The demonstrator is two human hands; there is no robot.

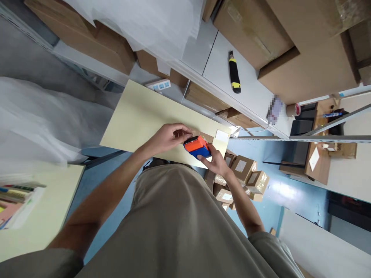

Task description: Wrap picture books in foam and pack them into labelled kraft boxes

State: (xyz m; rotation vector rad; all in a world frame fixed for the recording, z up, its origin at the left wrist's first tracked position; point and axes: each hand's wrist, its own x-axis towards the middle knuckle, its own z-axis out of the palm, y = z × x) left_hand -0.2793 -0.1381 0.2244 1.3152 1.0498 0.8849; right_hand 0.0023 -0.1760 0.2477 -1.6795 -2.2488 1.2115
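A box-shaped orange and blue thing [197, 144] with a black end is held over the pale yellow tabletop [150, 112], close in front of my body. I cannot make out its exact kind. My right hand [216, 160] grips its blue side, thumb below and fingers around the right end. At the black end, my left hand [174, 137] has its thumb and fingertips pinched together against it. What lies between those left fingertips is too small to see. Behind the hands, a brown cardboard piece [206, 137] lies on the tabletop, partly hidden.
A black and yellow utility knife [234, 73] lies on the grey shelf beyond the table, near a tape roll [293, 110] and large cartons [255, 31]. A power strip [159, 85] sits behind the tabletop. Several taped boxes [243, 168] are stacked on the floor at right.
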